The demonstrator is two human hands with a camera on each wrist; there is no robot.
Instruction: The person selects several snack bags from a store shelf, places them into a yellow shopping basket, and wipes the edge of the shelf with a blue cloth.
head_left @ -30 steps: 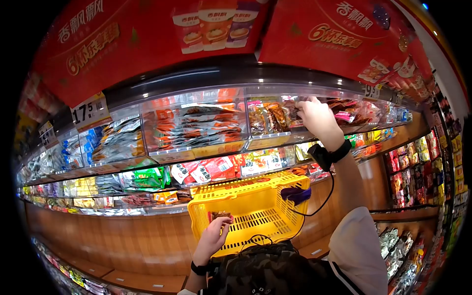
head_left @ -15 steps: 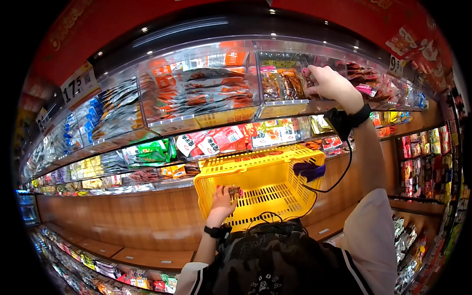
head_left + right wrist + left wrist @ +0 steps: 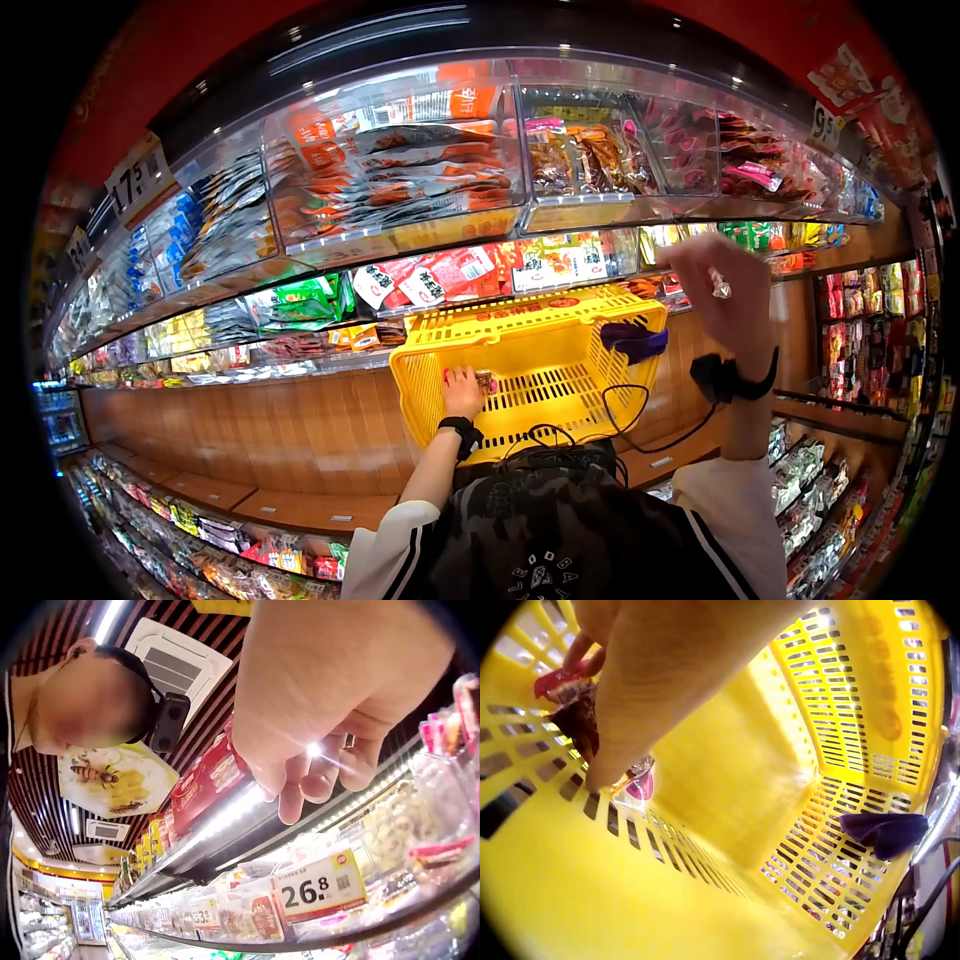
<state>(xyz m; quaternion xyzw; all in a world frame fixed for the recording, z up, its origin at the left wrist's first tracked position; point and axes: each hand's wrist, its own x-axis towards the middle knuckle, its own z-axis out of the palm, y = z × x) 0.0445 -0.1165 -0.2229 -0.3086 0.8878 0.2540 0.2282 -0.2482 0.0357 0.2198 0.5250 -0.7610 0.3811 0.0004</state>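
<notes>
My left hand (image 3: 461, 393) is inside the left end of a yellow shopping basket (image 3: 530, 330). It grips a small snack packet (image 3: 577, 720) with dark brown contents, its red end and pink end sticking out past the fingers in the left wrist view. My right hand (image 3: 715, 290), blurred, is in the air above the basket's right end, below the top shelf. Its fingers are curled round a small shiny packet (image 3: 719, 286), mostly hidden by the hand. A clear bin (image 3: 590, 155) of brown snack packets with pink ends is up and to the left of that hand.
Clear bins of orange-and-silver packets (image 3: 410, 165) fill the shelf to the left. Red bags (image 3: 430, 280) line the lower shelf. A purple cloth (image 3: 634, 343) hangs on the basket's right end. A black cable (image 3: 670, 440) runs from the right wrist.
My right hand has come out of the snack bin and down toward the basket, with a small shiny packet in it. The left hand has gone further into the basket with its packet.
</notes>
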